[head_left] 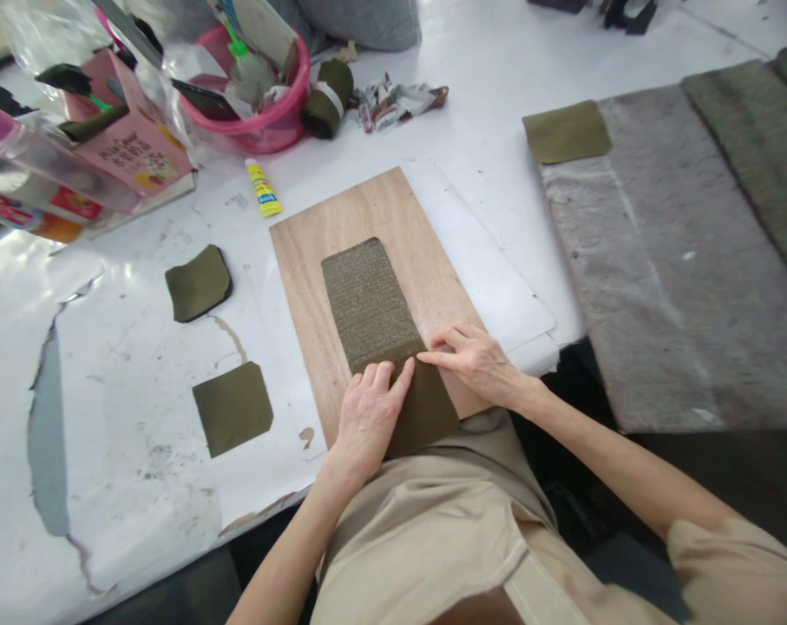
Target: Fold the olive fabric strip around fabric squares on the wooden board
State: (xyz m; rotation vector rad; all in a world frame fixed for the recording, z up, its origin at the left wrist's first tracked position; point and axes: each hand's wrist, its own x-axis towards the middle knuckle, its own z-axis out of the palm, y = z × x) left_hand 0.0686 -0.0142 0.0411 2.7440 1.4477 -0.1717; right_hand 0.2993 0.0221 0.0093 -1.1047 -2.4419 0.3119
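A long olive fabric piece [370,299] lies on a wooden board [328,217], its upper part textured and its lower part smooth and hanging over the front edge toward the lap. Across the fold between the two parts, my left hand [371,408] presses down with its fingers spread, holding nothing. My right hand [468,356] touches the fabric's right edge at the same fold, index finger stretched out toward the left fingertips. Whether its thumb pinches the edge is hidden.
Olive patches [233,408] and a small stack [199,282] lie left of the board. A yellow tube [264,188], pink basket [263,130] and pink box [136,130] stand beyond. Grey fabric sheets [672,278] are at the right.
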